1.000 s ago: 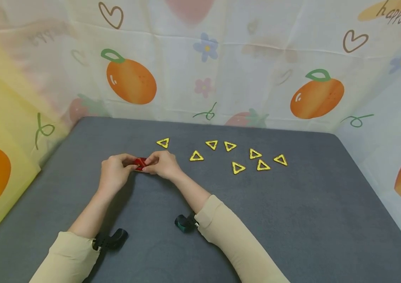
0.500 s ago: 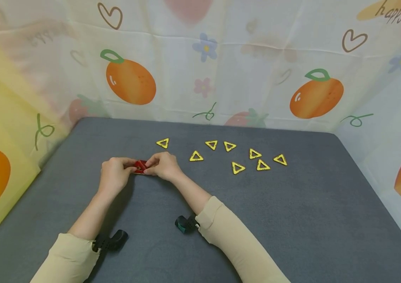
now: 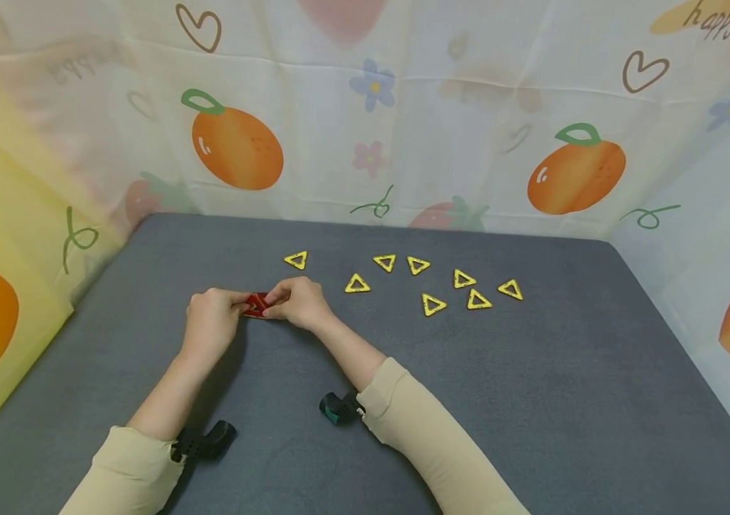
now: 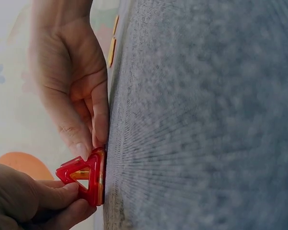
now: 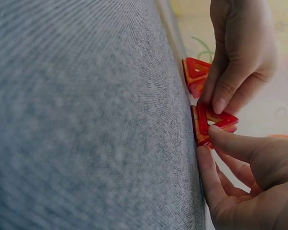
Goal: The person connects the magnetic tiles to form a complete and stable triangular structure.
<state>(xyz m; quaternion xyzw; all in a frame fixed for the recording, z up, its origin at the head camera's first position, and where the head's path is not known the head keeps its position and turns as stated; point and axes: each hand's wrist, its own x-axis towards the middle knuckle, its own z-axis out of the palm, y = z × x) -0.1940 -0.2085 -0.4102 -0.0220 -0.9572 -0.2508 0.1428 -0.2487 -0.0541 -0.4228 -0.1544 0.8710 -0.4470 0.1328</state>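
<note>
Note a slight inward shift of the left hand (image 3: 211, 320) since the earlier frame, with little change in the right hand (image 3: 300, 302). Find each grip in a thumb-and-finger pinch on red triangular pieces (image 4: 94, 171), left of centre toward the far edge of the worktop (image 3: 532, 400). Best, probably, to keep the bottom flat, align edges, and press evenly to prevent tipping.

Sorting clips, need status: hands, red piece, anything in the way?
Left hand and right hand pinching red triangular piece, low at table. Second red piece near left hand; yellow triangles apart from both hands. Nothing seems in the way.
</note>
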